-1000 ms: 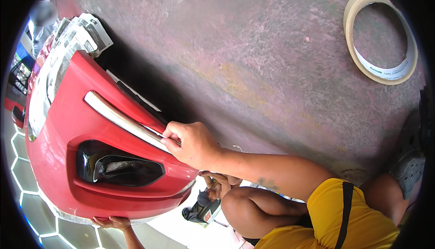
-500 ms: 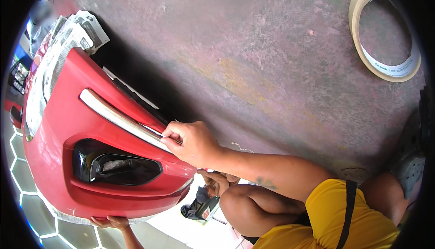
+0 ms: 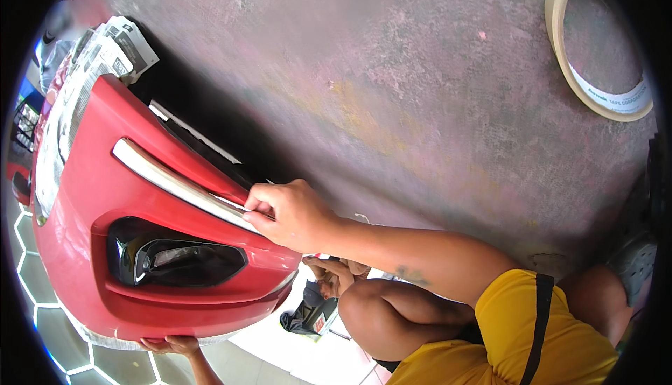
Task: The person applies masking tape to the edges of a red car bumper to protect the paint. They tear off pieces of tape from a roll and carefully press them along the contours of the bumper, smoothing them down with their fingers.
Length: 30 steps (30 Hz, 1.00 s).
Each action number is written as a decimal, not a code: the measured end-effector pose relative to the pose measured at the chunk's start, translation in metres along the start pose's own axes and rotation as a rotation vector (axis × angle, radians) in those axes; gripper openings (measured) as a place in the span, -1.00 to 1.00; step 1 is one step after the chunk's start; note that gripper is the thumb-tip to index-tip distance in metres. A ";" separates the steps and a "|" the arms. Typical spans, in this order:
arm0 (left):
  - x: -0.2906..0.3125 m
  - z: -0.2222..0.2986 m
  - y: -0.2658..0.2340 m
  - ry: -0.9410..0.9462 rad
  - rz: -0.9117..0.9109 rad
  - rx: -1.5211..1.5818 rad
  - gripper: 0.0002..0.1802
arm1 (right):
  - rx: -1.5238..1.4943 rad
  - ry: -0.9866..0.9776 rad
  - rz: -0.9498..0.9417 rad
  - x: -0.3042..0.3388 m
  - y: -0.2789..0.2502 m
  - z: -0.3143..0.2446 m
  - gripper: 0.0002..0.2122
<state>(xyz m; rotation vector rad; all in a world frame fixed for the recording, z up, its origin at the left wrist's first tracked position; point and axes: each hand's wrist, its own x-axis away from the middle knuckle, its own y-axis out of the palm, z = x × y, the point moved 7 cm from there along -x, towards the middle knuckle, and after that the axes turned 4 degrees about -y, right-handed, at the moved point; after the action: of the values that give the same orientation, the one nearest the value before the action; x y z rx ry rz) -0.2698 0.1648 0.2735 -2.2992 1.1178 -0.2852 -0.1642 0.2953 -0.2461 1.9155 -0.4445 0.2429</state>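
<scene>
A red car bumper [image 3: 77, 245] fills the left side, with a black fog-lamp recess [image 3: 175, 252] in it. Along the bumper above that recess runs a long pale strip [image 3: 164, 178] that looks like masking tape over a trim piece. My right hand [image 3: 290, 215] is at the strip's right end, thumb and fingers pinched together on it; the fingertips partly hide that end. At the bumper's lower edge my left hand [image 3: 171, 345] grips from below, its fingers against the edge and partly hidden.
Newspaper sheets [image 3: 122, 49] cover the bumper's far upper end. A large masking tape roll [image 3: 560, 35] shows at the upper right against the mottled dark floor [image 3: 420, 91]. Glowing hexagon lines [image 3: 89, 336] are at the lower left. My bent knee [image 3: 371, 315] is close to the bumper.
The view has shifted slightly, so the bumper and my right hand sit a little farther left. My right fingers keep their pinch at the strip's end; my left hand stays under the edge.
</scene>
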 end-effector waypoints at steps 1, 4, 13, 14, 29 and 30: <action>-0.001 0.001 0.000 0.003 0.000 0.003 -0.11 | 0.007 0.001 -0.011 0.000 0.001 0.002 -0.87; -0.003 0.002 0.000 0.015 -0.003 0.010 -0.12 | 0.065 0.021 -0.051 0.006 0.002 0.019 -0.85; -0.009 0.002 0.005 0.033 -0.011 0.065 -0.14 | 0.147 0.082 -0.219 0.055 -0.018 0.077 -0.85; -0.009 0.002 0.005 0.035 -0.011 0.070 -0.14 | 0.214 -0.011 -0.167 0.060 -0.027 0.078 -0.85; -0.008 -0.004 0.003 0.065 0.013 0.128 -0.17 | 0.306 -0.248 0.418 0.038 -0.096 0.006 -0.57; -0.006 -0.006 0.002 0.065 0.021 0.107 -0.16 | 0.365 -0.335 0.440 0.035 -0.100 -0.009 -0.54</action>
<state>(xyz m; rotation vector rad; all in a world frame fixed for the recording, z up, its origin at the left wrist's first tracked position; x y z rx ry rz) -0.2771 0.1663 0.2774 -2.1966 1.1303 -0.4041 -0.0905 0.3299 -0.3149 2.2053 -1.1135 0.3045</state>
